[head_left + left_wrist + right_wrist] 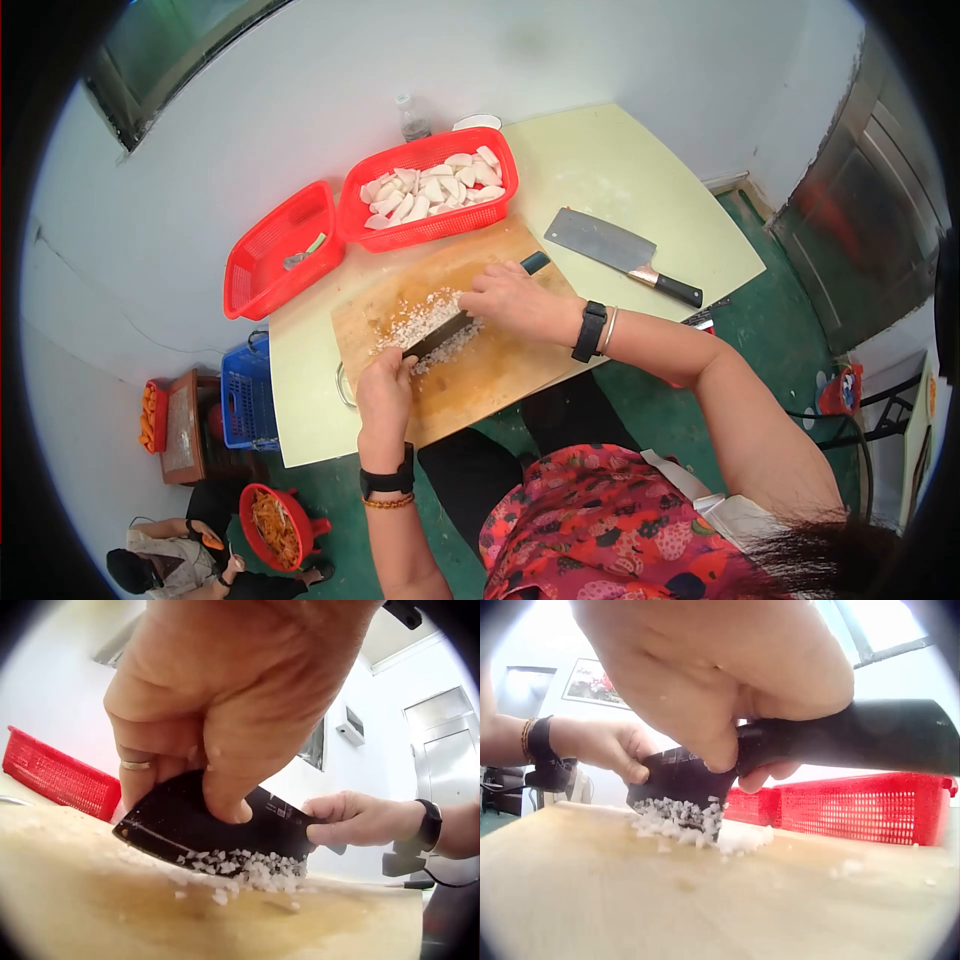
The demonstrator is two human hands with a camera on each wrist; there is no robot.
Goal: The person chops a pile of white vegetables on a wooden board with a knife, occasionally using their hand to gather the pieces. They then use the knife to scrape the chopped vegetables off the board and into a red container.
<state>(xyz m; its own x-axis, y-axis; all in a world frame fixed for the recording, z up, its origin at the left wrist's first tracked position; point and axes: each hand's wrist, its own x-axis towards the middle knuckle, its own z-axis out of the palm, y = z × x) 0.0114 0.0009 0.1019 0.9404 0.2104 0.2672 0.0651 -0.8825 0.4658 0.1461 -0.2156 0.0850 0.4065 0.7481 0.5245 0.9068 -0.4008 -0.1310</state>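
A dark-bladed knife (440, 335) stands edge-down on the wooden cutting board (480, 385), amid finely chopped white pieces (415, 322). The right hand (515, 300) grips it where the blade meets the black handle (855, 735). Near the tip, the left hand (385, 395) pinches the blade (191, 817), thumb on the side facing the left wrist camera. White bits (262, 870) cling along the blade's lower edge and lie on the board beneath. In the right wrist view the left hand (604, 746) holds the far end of the blade.
A cleaver (605, 240) lies on the pale table (690, 215) right of the board. Behind the board are a red basket (430, 235) of white slices (430, 190) and another red basket (240, 285). A person (175, 560) sits at lower left beside a red colander (250, 540).
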